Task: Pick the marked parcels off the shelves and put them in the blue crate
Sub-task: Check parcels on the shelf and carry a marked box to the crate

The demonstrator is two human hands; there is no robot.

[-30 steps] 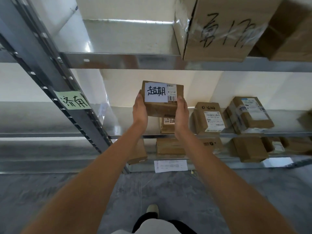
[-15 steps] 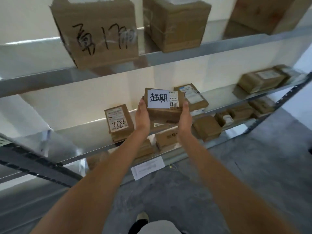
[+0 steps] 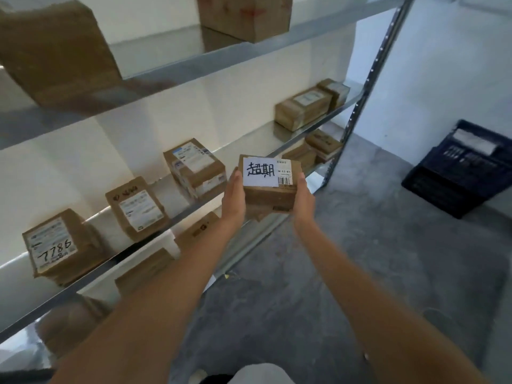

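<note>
You hold the marked parcel point(image 3: 270, 181) clear of the shelves, your left hand point(image 3: 233, 198) and right hand point(image 3: 302, 197) pressing its sides with fingers wrapped beneath, so the carrying step is under way: next, bring it to the blue crate point(image 3: 461, 169) at far right.

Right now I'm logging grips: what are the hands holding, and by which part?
Both hold the marked parcel by its two opposite sides: left hand on its left side, right hand on its right.
</note>
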